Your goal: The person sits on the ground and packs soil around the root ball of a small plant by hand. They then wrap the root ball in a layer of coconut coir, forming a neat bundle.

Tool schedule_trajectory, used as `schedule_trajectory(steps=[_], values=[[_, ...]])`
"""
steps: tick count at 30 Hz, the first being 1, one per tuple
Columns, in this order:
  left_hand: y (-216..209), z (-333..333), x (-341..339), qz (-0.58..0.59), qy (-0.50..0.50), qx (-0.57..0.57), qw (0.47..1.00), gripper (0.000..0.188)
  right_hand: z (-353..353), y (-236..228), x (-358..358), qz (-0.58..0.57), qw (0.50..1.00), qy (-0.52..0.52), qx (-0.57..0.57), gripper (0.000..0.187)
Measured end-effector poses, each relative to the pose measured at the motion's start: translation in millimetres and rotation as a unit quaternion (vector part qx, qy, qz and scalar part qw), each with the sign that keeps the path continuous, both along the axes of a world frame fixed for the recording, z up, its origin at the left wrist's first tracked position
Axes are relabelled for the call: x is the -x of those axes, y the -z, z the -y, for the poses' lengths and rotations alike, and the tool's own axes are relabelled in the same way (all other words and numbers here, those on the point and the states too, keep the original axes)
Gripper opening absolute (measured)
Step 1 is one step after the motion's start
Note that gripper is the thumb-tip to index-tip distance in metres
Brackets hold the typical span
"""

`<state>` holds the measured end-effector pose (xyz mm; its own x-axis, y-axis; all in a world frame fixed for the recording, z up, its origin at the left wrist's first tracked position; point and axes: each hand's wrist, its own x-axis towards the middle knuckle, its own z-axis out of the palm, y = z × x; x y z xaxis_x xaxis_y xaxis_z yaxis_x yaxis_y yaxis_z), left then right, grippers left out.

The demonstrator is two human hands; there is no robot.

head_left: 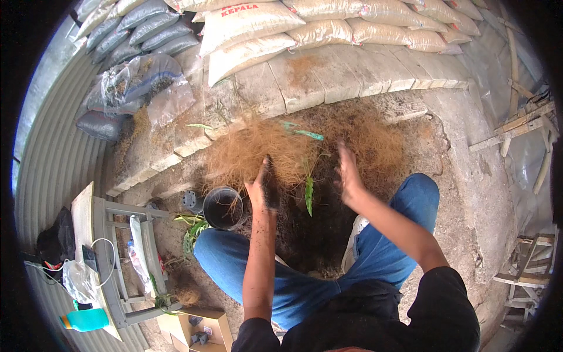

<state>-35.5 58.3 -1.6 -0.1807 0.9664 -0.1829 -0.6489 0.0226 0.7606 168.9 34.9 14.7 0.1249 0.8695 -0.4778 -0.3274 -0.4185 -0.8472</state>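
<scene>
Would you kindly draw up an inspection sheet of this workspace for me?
Surface: dark soil covers part of the ground.
Job's things: brown fibre heaped beyond the soil; green leaf seen against it; black pot to the left.
Clutter: teal bottle and other items on a grey bench; open cardboard box nearby.
Hands: left hand soiled, at the fibre's near edge; right hand open, blurred.
Cables: white cable looped at the bench.
Surroundings: stacked sacks; corrugated wall.
</scene>
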Motion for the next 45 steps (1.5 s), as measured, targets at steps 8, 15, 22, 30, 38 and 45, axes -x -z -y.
schedule_trajectory(steps=[8, 15, 22, 30, 38, 45], values=[[14.7, 11.0, -19.5, 0.073, 0.033, 0.023, 0.996, 0.05, 5.7, 31.1, 34.8, -0.237, 0.967, -0.075, -0.052, 0.094], [8.1, 14.3, -28.4, 0.0, 0.111, 0.022, 0.994, 0.044, -26.1, -4.3, -8.0, -0.057, 0.981, 0.021, -0.185, 0.106], [-5.5, 18.1, -23.4, -0.023, 0.175, 0.075, 0.982, 0.042, -21.1, -39.3, -20.7, -0.002, 0.999, -0.017, 0.043, 0.106], [-21.8, 26.1, -10.4, -0.037, 0.288, 0.097, 0.952, 0.053, -27.4, -38.4, -44.3, 0.053, 0.969, -0.24, -0.036, 0.092], [16.0, 10.4, 11.2, -0.238, 0.394, 0.103, 0.882, 0.048, -20.8, -0.8, -15.6, 0.147, 0.919, -0.341, -0.134, 0.074], [-10.2, 8.8, 24.9, -0.37, 0.295, 0.089, 0.876, 0.077, -26.1, 4.0, -26.9, 0.137, 0.941, -0.305, -0.04, 0.07]])
